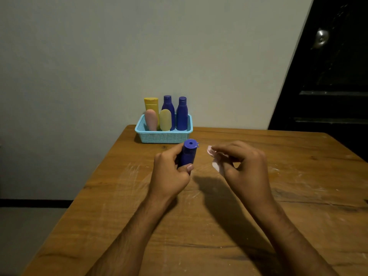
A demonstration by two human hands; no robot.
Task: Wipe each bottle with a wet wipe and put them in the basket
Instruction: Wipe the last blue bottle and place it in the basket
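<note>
My left hand (169, 172) grips a blue bottle (189, 153) above the table, its cap tilted toward the basket. Just to its right, my right hand (245, 166) pinches a crumpled white wet wipe (216, 161), a small gap apart from the bottle. At the table's far edge stands a light blue basket (163, 137). Inside it stand a yellow tube (151, 105), a pink bottle (151, 120), a pale yellow bottle (165, 120) and two blue bottles (168, 106) (182, 114).
The wooden table (199, 226) carries pale scuff marks around my hands. A plain wall rises behind the basket, and a dark door (328, 76) stands at the right. The floor lies beyond the table's left edge.
</note>
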